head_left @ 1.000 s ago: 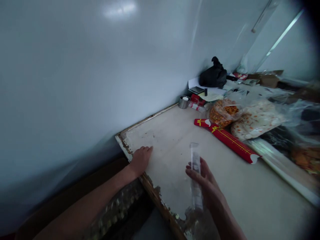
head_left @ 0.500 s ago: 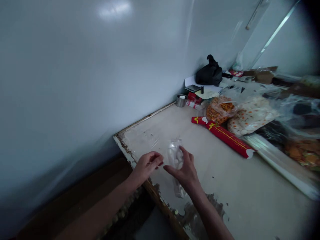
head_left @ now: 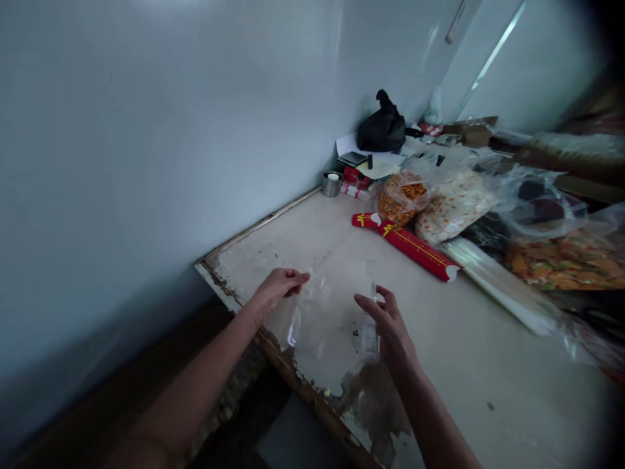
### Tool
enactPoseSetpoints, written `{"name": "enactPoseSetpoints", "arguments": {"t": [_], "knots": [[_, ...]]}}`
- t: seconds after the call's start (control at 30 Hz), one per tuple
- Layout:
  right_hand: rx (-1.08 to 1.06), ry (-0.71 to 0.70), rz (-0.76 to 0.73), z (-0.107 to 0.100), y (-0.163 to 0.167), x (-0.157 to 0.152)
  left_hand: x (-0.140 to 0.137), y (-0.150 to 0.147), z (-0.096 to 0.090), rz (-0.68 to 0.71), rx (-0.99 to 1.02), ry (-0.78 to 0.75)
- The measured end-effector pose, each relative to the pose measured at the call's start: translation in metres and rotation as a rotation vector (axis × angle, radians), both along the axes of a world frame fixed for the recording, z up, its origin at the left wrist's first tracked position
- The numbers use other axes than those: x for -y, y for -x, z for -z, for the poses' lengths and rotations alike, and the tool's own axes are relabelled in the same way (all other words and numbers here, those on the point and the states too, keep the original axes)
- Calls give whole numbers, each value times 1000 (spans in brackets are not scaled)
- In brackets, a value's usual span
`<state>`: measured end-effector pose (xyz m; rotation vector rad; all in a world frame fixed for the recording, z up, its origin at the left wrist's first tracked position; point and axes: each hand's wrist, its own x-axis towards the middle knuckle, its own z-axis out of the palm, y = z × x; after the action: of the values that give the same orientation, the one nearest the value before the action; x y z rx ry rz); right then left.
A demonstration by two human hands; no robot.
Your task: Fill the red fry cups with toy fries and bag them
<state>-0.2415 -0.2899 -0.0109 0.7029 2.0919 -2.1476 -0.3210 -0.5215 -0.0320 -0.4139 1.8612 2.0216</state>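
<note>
My left hand (head_left: 288, 283) is closed in a pinch on a clear plastic bag (head_left: 312, 319), which spreads over the table's near left corner. Reflections make the bag's outline hard to follow. Close to my right hand (head_left: 390, 326) lies a narrow clear plastic package (head_left: 370, 339) with pale markings, flat on the table. The fingers of that hand are curved and apart, at the package's right side. Whether they touch it, I cannot tell.
The worn white table (head_left: 463, 365) has a chipped edge on the left. Farther back lie a red printed sleeve (head_left: 415, 251), a bag of orange snacks (head_left: 403, 198), a white dotted bag (head_left: 454, 205), a metal cup (head_left: 331, 184) and a black bag (head_left: 382, 130). Long clear plastic wrappers (head_left: 502, 286) lie at right.
My hands have moved farther apart, and the clear bag now stretches out from my left hand. The right hand no longer spans the clear package but is beside it. The view has shifted right.
</note>
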Motion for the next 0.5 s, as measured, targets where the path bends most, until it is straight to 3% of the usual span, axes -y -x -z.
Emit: {"name": "enactPoseSetpoints", "arguments": {"t": [0.07,0.17,0.2,0.23,0.27,0.33,0.4,0.5], "knots": [[38,-27,-47,4,-1,-7,12,4,-12,12,-71,184],[-10,-105,-73,13,-3,-2,9,-14,-29,-8,-410,634],[-42,-157,-74,16,-4,2,3,-25,-33,15,-513,722],[-74,-223,-80,18,-5,7,-5,-37,-35,68,-558,713],[-106,-293,-94,19,-6,12,-14,-47,-36,137,-531,595],[-167,-413,-126,19,-10,21,-35,-64,-35,231,-356,213],[-203,-480,-131,14,-16,24,-56,-73,-32,191,-198,-107],[-175,-412,-138,4,-28,15,-83,-73,-24,65,-85,-336]]}}
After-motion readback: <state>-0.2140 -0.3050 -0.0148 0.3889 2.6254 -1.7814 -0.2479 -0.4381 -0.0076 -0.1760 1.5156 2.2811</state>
